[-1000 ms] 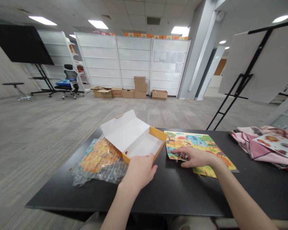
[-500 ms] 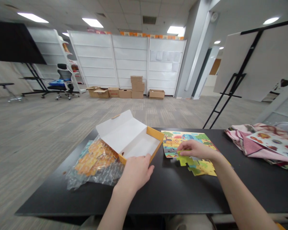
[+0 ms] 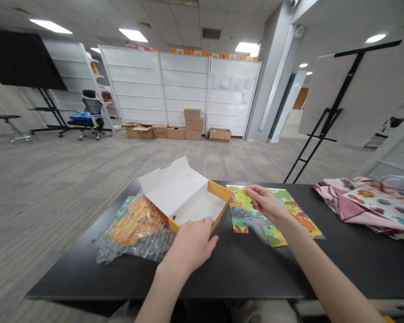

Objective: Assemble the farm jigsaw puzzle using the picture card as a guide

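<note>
My left hand grips the near edge of an open cardboard box, yellow outside and white inside, its flap lifted. To the right of the box lies a colourful jigsaw puzzle with an animal scene and a gap along its near edge. Above the puzzle's upper left part, my right hand pinches a yellow-green jigsaw piece. That hand and forearm cover some of the picture. Left of the box, a clear plastic bag holds orange jigsaw pieces, with bubble wrap around it.
Everything lies on a black table. Folded pink cloths and a printed sheet are at the right. Beyond the table stand an easel board, cardboard boxes and an office chair.
My right hand has carried the yellow-green piece up and left, from the puzzle's near edge to its upper left part. My left hand stays on the box.
</note>
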{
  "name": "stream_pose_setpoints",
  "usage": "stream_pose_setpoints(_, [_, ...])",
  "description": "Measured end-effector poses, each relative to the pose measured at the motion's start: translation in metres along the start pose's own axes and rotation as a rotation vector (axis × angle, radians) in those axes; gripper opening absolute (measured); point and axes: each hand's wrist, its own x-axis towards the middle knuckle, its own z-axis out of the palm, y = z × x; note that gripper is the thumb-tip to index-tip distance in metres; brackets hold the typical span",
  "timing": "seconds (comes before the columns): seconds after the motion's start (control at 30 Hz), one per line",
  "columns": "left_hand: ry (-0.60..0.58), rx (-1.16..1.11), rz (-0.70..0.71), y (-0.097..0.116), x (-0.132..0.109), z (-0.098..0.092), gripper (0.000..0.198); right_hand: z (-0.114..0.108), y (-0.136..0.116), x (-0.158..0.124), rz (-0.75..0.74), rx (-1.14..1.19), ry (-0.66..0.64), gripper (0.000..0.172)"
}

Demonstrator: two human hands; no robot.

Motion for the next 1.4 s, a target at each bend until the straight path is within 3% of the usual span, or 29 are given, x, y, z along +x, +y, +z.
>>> stream_pose_setpoints(0.13, [-0.008, 0.021, 0.011, -0.001, 0.001, 0.001, 0.020, 0.035, 0.017, 0.001, 0.012, 0.007, -0.157, 0.048])
stream_pose_setpoints(0.2, [-0.003, 0.041, 0.011, -0.002, 0.001, 0.003, 0.020, 0.042, 0.021, 0.000, -0.013, -0.084, -0.175, 0.051])
stream_pose_setpoints(0.37, [0.010, 0.068, 0.011, -0.003, 0.003, 0.006, 0.022, 0.018, 0.018, -0.004, -0.134, -0.526, -0.138, 0.049])
stream_pose_setpoints(0.47, [0.000, 0.088, 0.008, -0.002, 0.003, 0.005, 0.024, 0.000, 0.015, -0.009, -0.234, -0.870, -0.341, 0.053])
stream_pose_setpoints(0.57, [-0.003, 0.094, 0.011, -0.001, 0.002, 0.004, 0.025, -0.006, 0.015, -0.015, -0.240, -1.048, -0.493, 0.064])
stream_pose_setpoints(0.73, [0.007, 0.090, 0.018, -0.003, 0.003, 0.007, 0.026, 0.004, 0.012, -0.022, -0.241, -1.171, -0.513, 0.050])
stream_pose_setpoints(0.9, [0.017, 0.090, 0.014, -0.003, 0.004, 0.009, 0.023, 0.019, 0.005, -0.029, -0.367, -1.310, -0.441, 0.028])
stream_pose_setpoints(1.17, [-0.012, 0.091, 0.004, -0.001, 0.003, 0.005, 0.024, 0.004, 0.002, -0.019, -0.450, -1.114, -0.202, 0.031])
stream_pose_setpoints(1.27, [-0.010, 0.080, -0.005, 0.000, 0.003, 0.006, 0.024, 0.004, 0.001, -0.012, -0.301, -0.778, -0.135, 0.039])
stream_pose_setpoints(1.4, [-0.010, 0.094, -0.018, 0.001, 0.004, 0.008, 0.025, 0.028, 0.008, -0.004, -0.020, -0.249, -0.140, 0.045])
